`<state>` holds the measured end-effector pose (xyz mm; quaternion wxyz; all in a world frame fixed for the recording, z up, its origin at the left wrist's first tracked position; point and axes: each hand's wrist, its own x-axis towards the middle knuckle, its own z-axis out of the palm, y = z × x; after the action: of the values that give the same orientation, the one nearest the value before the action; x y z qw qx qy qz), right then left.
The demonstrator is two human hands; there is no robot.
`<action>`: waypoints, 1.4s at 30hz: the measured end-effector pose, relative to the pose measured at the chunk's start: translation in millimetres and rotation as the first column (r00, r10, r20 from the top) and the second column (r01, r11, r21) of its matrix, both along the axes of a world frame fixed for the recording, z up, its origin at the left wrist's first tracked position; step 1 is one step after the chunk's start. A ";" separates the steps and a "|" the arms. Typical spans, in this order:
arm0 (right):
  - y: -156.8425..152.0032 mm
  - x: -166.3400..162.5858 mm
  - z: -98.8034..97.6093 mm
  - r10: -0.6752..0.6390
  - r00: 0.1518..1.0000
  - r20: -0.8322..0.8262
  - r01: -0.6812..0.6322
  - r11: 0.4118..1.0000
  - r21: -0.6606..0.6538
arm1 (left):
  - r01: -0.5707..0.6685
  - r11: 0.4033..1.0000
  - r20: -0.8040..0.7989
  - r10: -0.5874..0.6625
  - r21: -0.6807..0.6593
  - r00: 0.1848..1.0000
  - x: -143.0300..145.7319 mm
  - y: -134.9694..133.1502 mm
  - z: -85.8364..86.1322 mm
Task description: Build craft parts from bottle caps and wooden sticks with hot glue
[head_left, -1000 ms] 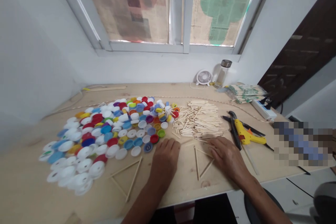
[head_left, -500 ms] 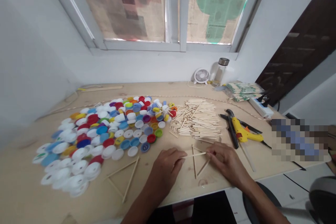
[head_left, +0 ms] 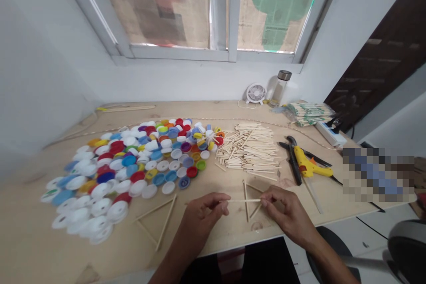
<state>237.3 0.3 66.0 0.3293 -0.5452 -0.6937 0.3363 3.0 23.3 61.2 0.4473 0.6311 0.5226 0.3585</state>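
Observation:
Between my two hands a thin wooden stick (head_left: 244,200) is held level above the table. My left hand (head_left: 208,213) pinches its left end, and my right hand (head_left: 282,211) pinches the right end. Under the stick, partly hidden by my right hand, lie joined sticks (head_left: 246,211) that look like a triangle. Left of my left hand, a triangle of sticks (head_left: 166,222) rests on the table. A large pile of short wooden sticks (head_left: 251,148) lies beyond my hands.
Many coloured bottle caps (head_left: 129,162) cover the table's left half. To the right are a yellow glue gun (head_left: 309,166) with a glue stick, and black-handled pliers (head_left: 293,164). Behind stand a small fan (head_left: 256,93), a glass bottle (head_left: 280,88), bagged sticks (head_left: 309,113) and a power strip (head_left: 330,135).
The stick has gone from slightly tilted to nearly level. My left hand has shifted a little left, with more of the stick's left end showing at the fingertips.

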 end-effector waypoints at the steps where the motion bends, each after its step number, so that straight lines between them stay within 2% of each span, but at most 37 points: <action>1: 0.3 -0.3 -0.1 -0.005 1.000 0.000 0.005 1.000 -0.001 | 0.006 1.000 0.004 -0.006 -0.011 1.000 0.2 0.0 -0.4; 7: 2.1 -1.1 -1.2 -0.018 1.000 -0.011 0.017 1.000 -0.012 | 0.046 0.999 -0.054 -0.045 0.017 0.998 1.2 -1.9 1.8; 10: 0.4 -3.7 -1.3 -0.015 1.000 -0.007 0.015 1.000 0.002 | 0.085 0.986 -0.134 -0.066 0.142 0.989 1.9 -3.6 -0.5; 15: 3.8 -2.6 -1.1 0.043 0.999 0.030 -0.044 0.998 0.046 | 0.196 0.915 -0.283 -0.095 0.353 0.954 1.1 -7.0 -16.1; 17: 11.3 4.5 -3.5 0.018 0.993 0.113 -0.031 0.993 0.116 | 0.174 0.896 -0.308 -0.044 0.409 0.950 -1.5 -8.8 -22.3; 19: 21.3 13.7 -7.5 -0.072 0.958 0.277 0.006 0.973 0.232 | 0.120 0.890 -0.304 0.022 0.440 0.952 -5.0 -11.1 -26.7; 22: 35.7 23.5 -13.3 -0.185 0.865 0.466 0.013 0.937 0.350 | 0.056 0.909 -0.312 0.083 0.412 0.947 -9.7 -14.6 -30.1; 31: 49.5 15.0 -16.7 -0.261 0.714 0.649 -0.058 0.902 0.427 | -0.083 0.937 -0.224 0.166 0.339 0.960 -10.4 -21.2 -30.6; 36: 50.9 15.8 -17.3 -0.262 0.712 0.652 -0.091 0.886 0.455 | -0.123 0.958 -0.188 0.174 0.258 0.967 -11.2 -23.1 -32.8; 40: 46.0 17.0 -12.9 -0.262 0.751 0.606 -0.098 0.863 0.495 | -0.151 0.978 -0.150 0.172 0.143 0.974 -12.1 -23.2 -33.4; 42: 39.6 15.4 -8.9 -0.247 0.773 0.584 -0.111 0.854 0.509 | -0.181 0.979 -0.079 0.189 0.094 0.979 -9.8 -24.1 -30.5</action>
<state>252.7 39.9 57.1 0.2240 -0.5425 -0.8059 -0.0771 -6.8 -0.8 30.7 0.3610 0.6134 0.5822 0.3930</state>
